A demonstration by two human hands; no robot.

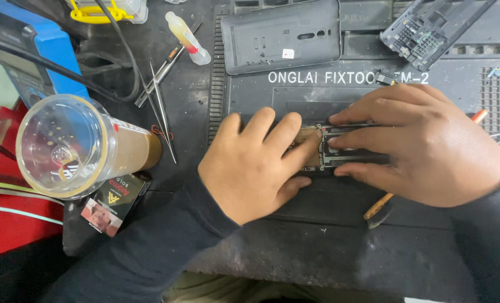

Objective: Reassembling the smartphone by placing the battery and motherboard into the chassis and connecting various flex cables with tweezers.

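Both hands, left hand and right hand, pinch an opened phone mid-mat; uneven pressing could crack its exposed board, I judge.

My two hands are bare: no gloves, rings or watch on either. My left hand comes out of a long dark sleeve, navy to black, soft knit with a snug cuff ending at the wrist. My right hand has the same dark sleeve, bunched a little at the wrist. Near the bottom edge, a strip of olive-green cloth shows on my lap.
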